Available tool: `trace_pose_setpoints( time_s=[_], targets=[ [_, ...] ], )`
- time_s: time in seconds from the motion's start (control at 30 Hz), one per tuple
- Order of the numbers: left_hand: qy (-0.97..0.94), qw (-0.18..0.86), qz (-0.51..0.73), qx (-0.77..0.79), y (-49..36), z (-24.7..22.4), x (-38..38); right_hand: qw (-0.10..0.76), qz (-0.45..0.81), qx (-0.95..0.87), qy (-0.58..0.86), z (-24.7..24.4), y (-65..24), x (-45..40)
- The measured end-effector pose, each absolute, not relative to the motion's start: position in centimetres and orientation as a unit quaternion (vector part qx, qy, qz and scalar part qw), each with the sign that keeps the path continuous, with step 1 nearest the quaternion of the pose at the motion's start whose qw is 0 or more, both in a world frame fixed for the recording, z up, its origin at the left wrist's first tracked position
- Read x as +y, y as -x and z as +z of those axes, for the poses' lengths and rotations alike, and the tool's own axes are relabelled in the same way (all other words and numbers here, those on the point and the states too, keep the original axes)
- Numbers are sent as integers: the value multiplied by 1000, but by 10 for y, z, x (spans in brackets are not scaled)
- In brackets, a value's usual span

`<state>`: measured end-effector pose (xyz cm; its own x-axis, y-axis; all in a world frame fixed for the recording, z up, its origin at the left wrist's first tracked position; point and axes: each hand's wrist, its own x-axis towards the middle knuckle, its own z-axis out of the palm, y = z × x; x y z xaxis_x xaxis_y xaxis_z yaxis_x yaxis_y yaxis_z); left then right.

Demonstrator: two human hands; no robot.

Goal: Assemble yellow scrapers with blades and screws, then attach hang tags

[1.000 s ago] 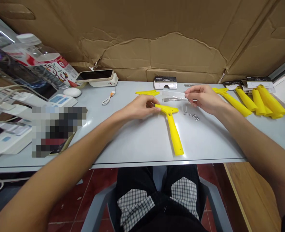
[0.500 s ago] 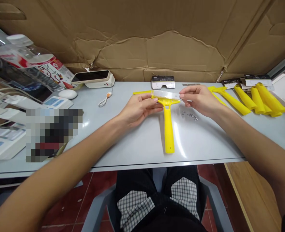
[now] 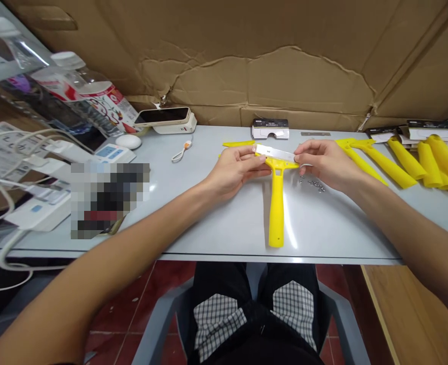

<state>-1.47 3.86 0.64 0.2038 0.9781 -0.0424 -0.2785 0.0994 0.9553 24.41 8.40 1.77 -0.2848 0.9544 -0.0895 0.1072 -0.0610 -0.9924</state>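
A yellow T-shaped scraper handle (image 3: 276, 210) points toward me above the grey table, its wide head away from me. A thin metal blade (image 3: 277, 153) lies along that head. My left hand (image 3: 231, 171) is closed around the head's left end, the thumb on top near the blade. The fingers of my right hand (image 3: 323, 159) pinch the blade's right end, close to the head's right tip; whether they also touch the head cannot be made out. Several small screws (image 3: 316, 186) lie loose on the table just below my right hand.
More yellow scraper handles (image 3: 406, 159) lie at the right. A black-and-white package (image 3: 270, 129) and another metal blade (image 3: 315, 134) lie at the back, before a cardboard wall (image 3: 209, 81). On the left are a phone (image 3: 163, 116), bottles (image 3: 102, 101) and a power strip (image 3: 41, 210) with cables.
The camera view has shifted, so the scene sits further right. The blade has tilted slightly, its right end lower against the scraper head. Both hands keep their holds.
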Motion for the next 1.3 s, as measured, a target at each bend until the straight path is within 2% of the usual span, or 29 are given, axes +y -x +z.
trace_pose_setpoints(
  time_s=[0.4,0.8,1.07,1.3],
  targets=[
    [-416,652,472,423,12,5,39,384,534,-588,471,18,-240,80],
    [-372,611,502,486,0,2,33,353,531,-598,485,13,-237,76],
    [-393,592,523,470,5,4,35,353,608,-548,453,16,-232,69],
    [-400,584,524,474,5,4,35,358,609,-552,443,18,-230,65]
  ],
)
